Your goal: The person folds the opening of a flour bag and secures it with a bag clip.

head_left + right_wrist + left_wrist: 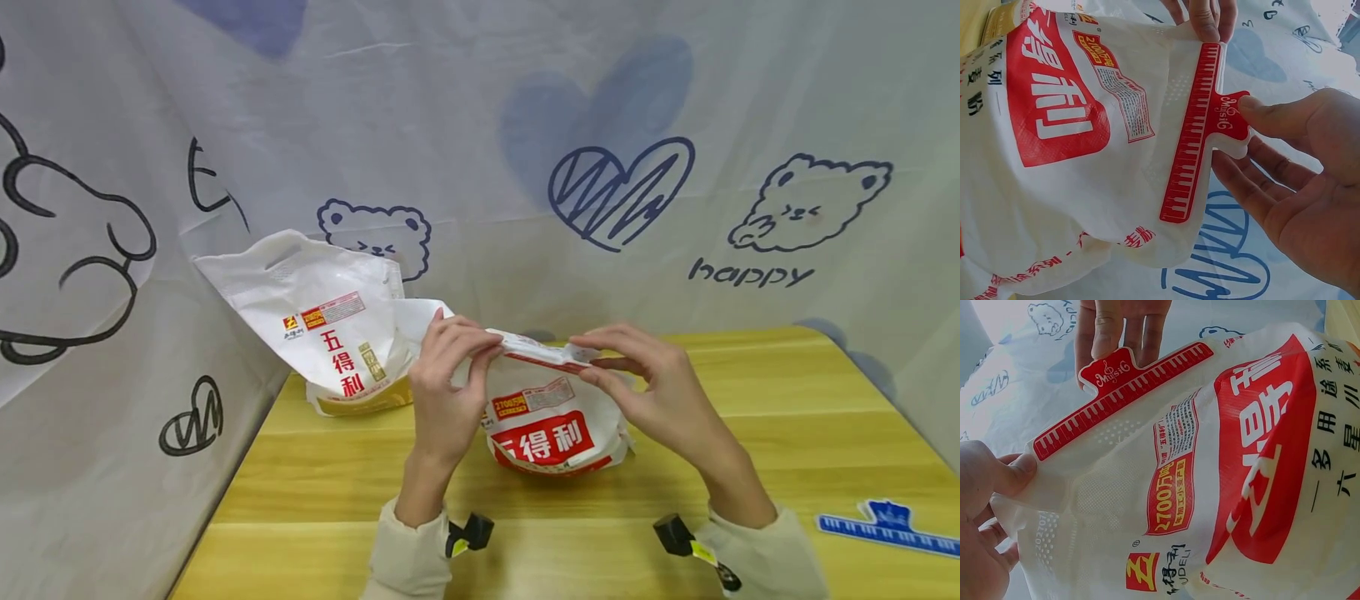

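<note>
Before the middle of the far edge of the yellow wood-grain table, the left hand pinches the top of a white, red-printed plastic sack while the right hand grips a red piano-keyed clip there, which could slip if biting too shallowly.

Can't see the upper left of the front bag fully in the head view — hidden behind the left hand, with part of the logo. Can't read the fine print beside 2700 there, too small, nor any lettering on the red clip, tilted nearly edge-on. Can't follow the blue clip past the right edge. Can't see the whole right hand in the right wrist view — cut off.
</note>
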`<state>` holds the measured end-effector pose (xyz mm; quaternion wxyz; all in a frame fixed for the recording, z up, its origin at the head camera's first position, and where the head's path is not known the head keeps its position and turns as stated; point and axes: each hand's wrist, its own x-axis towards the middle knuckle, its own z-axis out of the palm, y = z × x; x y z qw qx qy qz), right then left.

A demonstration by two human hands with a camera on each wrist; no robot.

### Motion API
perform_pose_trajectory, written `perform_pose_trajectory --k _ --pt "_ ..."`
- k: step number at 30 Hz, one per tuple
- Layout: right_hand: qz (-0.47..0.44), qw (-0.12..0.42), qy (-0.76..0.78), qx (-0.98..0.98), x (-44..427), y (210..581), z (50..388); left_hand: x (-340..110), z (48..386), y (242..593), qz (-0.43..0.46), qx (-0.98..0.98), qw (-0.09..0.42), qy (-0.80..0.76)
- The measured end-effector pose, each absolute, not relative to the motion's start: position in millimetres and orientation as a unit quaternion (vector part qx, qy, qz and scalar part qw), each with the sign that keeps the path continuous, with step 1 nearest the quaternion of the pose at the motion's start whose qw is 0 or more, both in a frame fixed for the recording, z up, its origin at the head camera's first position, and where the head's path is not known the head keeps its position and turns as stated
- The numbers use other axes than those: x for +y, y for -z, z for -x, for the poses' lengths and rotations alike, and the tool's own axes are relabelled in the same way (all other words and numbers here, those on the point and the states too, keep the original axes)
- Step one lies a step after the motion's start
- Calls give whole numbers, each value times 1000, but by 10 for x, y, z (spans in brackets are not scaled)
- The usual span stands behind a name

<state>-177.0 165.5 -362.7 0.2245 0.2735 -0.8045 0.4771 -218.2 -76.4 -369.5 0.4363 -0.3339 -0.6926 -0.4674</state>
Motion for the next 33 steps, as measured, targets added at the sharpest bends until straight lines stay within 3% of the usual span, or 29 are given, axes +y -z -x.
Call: perform_pose_trajectory --k 18,33 --pt "-267 271 -449 -809 1742 3581 1664 -797 2152 3668 328 -698 441 459" --pt "-265 270 -429 -820 1794 3571 1595 -792 2102 3622 348 -692 442 452"
